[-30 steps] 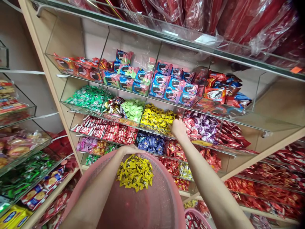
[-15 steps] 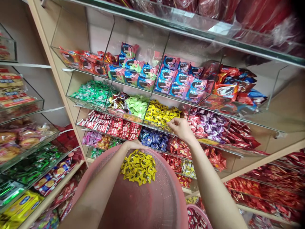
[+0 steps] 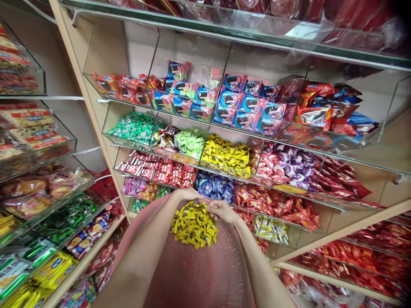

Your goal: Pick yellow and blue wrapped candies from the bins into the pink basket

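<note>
A large pink plastic basket [image 3: 236,252] is tilted in front of me. A heap of yellow-wrapped candies [image 3: 194,229] lies against its far side. My left hand [image 3: 188,195] is closed over the far rim, its fingertips mostly hidden. Beside the heap, at its upper right edge, is my right hand [image 3: 221,211] with its fingers curled together; what is in them, if anything, cannot be made out. Matching yellow candies [image 3: 226,153] fill a clear bin on the shelf just beyond.
Clear bins on the shelving hold green candies [image 3: 136,128], purple and white candies [image 3: 293,162], dark blue candies [image 3: 215,188] and blue-pink cookie packs [image 3: 242,105]. Another rack with packaged bread [image 3: 27,117] stands at the left. A glass shelf edge [image 3: 205,28] runs across the top.
My right hand has come down from the yellow candy bin to the heap in the basket. My left hand stays on the rim. The view has shifted slightly.
</note>
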`<state>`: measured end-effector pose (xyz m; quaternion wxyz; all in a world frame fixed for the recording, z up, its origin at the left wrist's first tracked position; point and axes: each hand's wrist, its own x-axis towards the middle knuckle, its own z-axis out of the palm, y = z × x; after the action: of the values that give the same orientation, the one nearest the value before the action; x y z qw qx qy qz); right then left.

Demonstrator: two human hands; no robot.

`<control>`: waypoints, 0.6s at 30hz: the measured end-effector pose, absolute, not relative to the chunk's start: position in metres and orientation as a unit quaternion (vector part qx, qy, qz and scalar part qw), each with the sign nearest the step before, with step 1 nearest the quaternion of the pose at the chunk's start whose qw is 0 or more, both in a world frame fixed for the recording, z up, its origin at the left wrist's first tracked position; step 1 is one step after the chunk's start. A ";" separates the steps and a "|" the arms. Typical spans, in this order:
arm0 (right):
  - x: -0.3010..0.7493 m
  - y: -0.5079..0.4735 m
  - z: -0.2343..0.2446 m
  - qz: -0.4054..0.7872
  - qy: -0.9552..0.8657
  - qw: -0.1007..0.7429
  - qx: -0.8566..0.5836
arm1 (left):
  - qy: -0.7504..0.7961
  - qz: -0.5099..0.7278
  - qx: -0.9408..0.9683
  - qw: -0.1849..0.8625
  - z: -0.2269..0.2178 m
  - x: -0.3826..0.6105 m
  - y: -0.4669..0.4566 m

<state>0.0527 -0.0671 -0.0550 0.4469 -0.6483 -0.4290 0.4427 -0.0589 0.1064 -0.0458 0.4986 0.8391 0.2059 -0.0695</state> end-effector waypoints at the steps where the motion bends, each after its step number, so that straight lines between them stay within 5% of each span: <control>1: 0.053 -0.067 -0.057 0.444 -0.430 0.446 -0.648 | 0.202 -0.072 0.841 0.498 -0.044 -0.060 0.106; 18: 0.054 -0.064 -0.076 0.454 -0.414 0.447 -0.651 | 0.141 -0.099 0.856 0.488 -0.051 -0.058 0.115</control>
<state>0.0535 -0.0645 -0.0765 0.4466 -0.6508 -0.4137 0.4538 -0.0578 0.1152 -0.0511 0.4882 0.8555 0.1413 -0.0988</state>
